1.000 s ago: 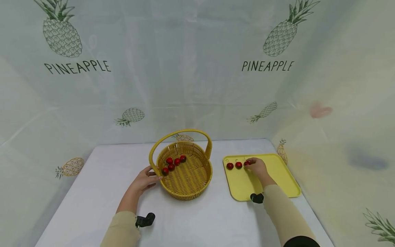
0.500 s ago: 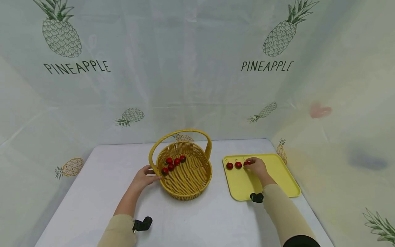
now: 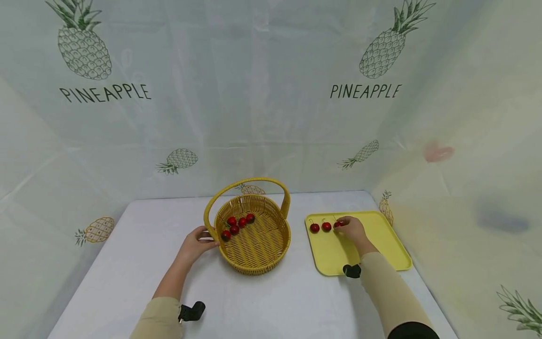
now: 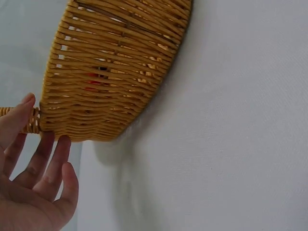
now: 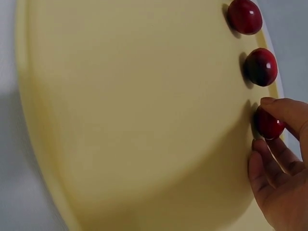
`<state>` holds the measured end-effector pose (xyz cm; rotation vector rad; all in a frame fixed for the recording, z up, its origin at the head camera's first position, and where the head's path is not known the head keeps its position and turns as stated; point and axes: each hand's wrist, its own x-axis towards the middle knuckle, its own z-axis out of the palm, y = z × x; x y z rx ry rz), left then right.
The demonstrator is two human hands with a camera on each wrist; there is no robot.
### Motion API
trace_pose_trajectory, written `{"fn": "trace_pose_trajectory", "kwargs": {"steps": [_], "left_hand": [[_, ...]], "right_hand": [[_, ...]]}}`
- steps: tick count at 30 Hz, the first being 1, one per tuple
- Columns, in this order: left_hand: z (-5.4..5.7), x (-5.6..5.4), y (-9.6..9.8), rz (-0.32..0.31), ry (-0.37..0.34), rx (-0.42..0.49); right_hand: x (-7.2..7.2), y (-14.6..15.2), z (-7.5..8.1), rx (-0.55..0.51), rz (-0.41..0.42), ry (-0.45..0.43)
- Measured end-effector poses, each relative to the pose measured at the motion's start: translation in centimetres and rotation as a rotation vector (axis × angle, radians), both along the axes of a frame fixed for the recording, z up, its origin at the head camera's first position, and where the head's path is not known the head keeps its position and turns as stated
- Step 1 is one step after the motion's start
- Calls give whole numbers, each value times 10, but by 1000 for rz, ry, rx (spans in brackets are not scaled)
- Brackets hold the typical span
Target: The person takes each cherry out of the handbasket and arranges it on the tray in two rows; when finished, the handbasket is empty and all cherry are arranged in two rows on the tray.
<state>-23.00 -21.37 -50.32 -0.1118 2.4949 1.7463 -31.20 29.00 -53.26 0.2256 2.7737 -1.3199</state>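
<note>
A round yellow wicker basket [image 3: 254, 249] with an arched handle [image 3: 262, 179] stands mid-table. Several red cherries [image 3: 235, 230] lie along its left side. My left hand [image 3: 197, 244] grips the basket at the handle's left base. In the left wrist view the thumb [image 4: 19, 117] presses the handle while fingertips touch the wicker from the other side. On the yellow tray [image 3: 334, 256] at right, my right hand [image 3: 352, 230] pinches a cherry [image 5: 269, 122] between thumb and fingers. Two more cherries, one nearer [image 5: 261, 66] and one farther [image 5: 245, 17], sit in line beside it.
A white cloth covers the table [image 3: 262, 306]. Behind it hangs a pale curtain [image 3: 262, 117] printed with pineapples. The tray lies near the table's right edge, with a gap between it and the basket.
My left forearm has drawn slightly down and left, its hand still at the basket. The right hand holds its place on the third cherry.
</note>
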Motion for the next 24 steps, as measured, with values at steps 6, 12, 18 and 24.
{"fn": "trace_pose_trajectory", "kwargs": {"steps": [6, 12, 18, 24], "left_hand": [[-4, 0, 2, 8, 3, 39], [-7, 0, 3, 17, -20, 57], [-6, -1, 1, -39, -12, 77], [-2, -1, 0, -55, -23, 57]], "right_hand": [[0, 4, 1, -28, 7, -19], [1, 8, 6, -12, 36, -21], [2, 7, 17, 2, 94, -15], [7, 0, 36, 29, 200, 4]]}}
